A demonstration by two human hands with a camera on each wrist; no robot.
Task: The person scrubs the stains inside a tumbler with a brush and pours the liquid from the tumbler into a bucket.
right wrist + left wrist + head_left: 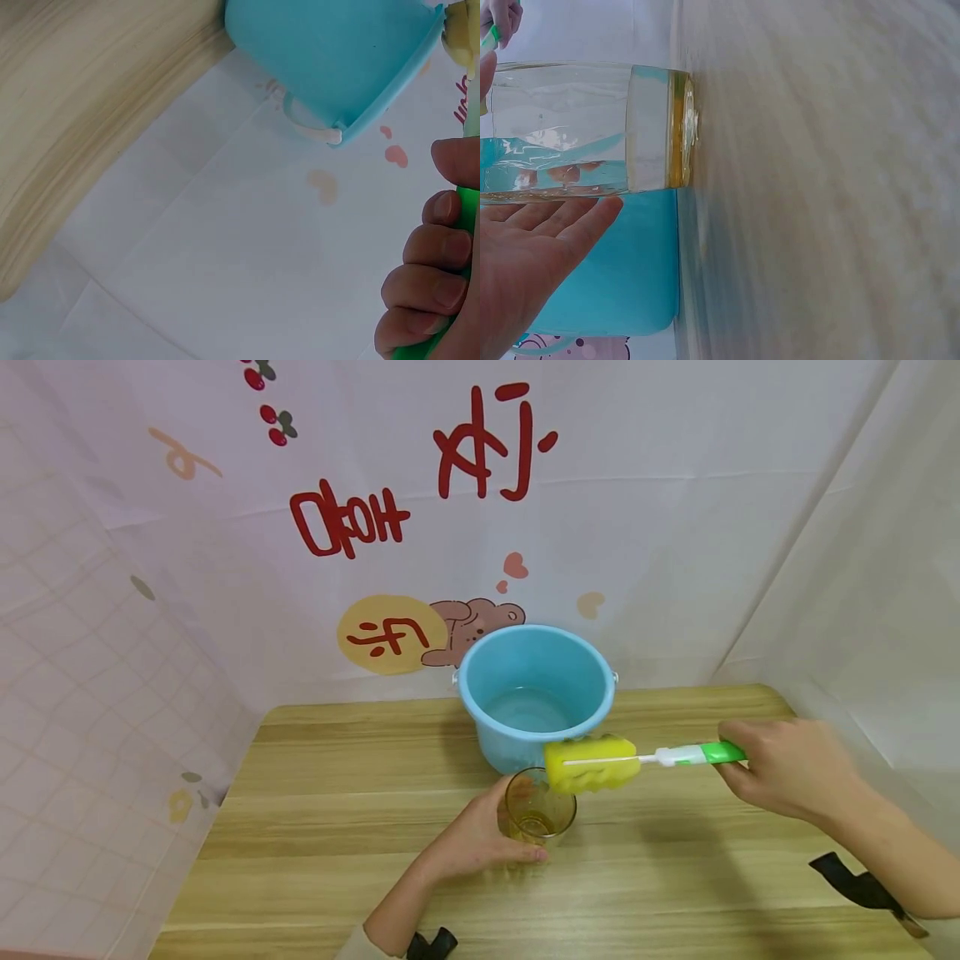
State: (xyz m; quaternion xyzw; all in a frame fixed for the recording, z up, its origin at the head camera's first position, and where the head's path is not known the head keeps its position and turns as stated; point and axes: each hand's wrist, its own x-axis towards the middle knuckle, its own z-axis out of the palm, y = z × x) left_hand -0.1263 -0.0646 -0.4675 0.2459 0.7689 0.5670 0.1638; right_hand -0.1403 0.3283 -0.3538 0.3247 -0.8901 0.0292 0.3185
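Observation:
A clear, amber-tinted glass [534,822] stands upright on the wooden table. My left hand [480,835] holds it from the left, thumb on the near side and fingers on the far side. In the left wrist view the glass [585,127] appears sideways, its thick base against the tabletop. My right hand [783,768] grips the green end of a sponge bottle brush [596,763], held level in the air. The yellow sponge head overlaps the glass's right rim in the head view; whether they touch, I cannot tell. In the right wrist view, curled fingers [435,289] wrap the green handle.
Behind the glass, a light blue bucket [536,685] with some water in it stands near the table's back edge. A printed white cloth [675,543] hangs at the back and both sides. Wood-grain tabletop [322,810] stretches left of the hands.

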